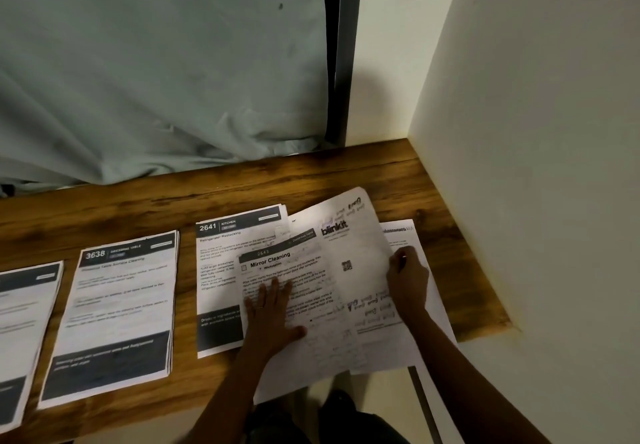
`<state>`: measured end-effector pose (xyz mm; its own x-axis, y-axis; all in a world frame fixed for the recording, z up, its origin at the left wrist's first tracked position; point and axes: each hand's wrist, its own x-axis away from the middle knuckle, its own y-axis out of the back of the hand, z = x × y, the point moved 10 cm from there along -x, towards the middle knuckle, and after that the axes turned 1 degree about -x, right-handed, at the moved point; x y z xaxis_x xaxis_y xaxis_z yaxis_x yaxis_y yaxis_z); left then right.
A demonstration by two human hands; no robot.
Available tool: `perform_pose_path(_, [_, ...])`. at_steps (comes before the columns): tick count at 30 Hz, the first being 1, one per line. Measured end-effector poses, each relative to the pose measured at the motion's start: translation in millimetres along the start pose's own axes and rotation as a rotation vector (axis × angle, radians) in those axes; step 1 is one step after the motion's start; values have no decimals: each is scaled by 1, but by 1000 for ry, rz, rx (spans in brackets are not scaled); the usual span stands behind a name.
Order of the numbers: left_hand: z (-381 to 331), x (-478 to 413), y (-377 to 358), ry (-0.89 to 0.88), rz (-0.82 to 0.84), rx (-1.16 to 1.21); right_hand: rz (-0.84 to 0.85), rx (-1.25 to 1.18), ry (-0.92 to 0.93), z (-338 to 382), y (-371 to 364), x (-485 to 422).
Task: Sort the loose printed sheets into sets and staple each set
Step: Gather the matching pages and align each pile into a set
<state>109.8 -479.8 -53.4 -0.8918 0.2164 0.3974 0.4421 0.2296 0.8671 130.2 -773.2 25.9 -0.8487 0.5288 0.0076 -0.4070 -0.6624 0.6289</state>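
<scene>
Three sorted piles lie on the wooden table: one at the left edge, the "3638" pile and the "2641 Kitchen" pile. My left hand presses flat, fingers spread, on a "Mirror Cleaning" sheet that overlaps the 2641 pile. My right hand pinches the right edge of a lifted "blinkit" sheet, whose back faces me. Beneath it lie more loose sheets at the table's right end. No stapler is in view.
A grey-green curtain hangs behind the table and bunches on its back edge. A dark frame stands beside it. White walls close in the right end. The loose sheets overhang the table's front edge.
</scene>
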Motion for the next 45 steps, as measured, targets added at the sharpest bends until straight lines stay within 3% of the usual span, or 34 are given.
perform_pose_path(6, [7, 1, 4, 0, -6, 53, -192, -73, 7, 27, 85, -47])
perform_pose_path(9, [13, 2, 16, 19, -124, 232, -190, -133, -34, 28, 108, -65])
perform_pose_path(14, [43, 31, 47, 231, -513, 813, 21, -29, -44, 29, 58, -27])
perform_pose_path(18, [50, 45, 54, 258, -642, 984, 178, -61, 6, 21, -20, 37])
perform_pose_path(21, [46, 44, 51, 262, -628, 912, 292, -39, 15, 10, -62, 62])
perform_pose_path(24, [48, 36, 36, 287, -504, 766, 384, 30, 63, 6, -80, 71])
perform_pose_path(31, [49, 30, 16, 302, -349, 588, 254, 341, -50, -27, -50, 46])
perform_pose_path(37, [48, 29, 9, 304, -311, 502, 190, 149, -122, -36, -42, 35])
perform_pose_path(45, [50, 22, 8, 345, -284, 449, 118, 166, -99, -25, -21, 25])
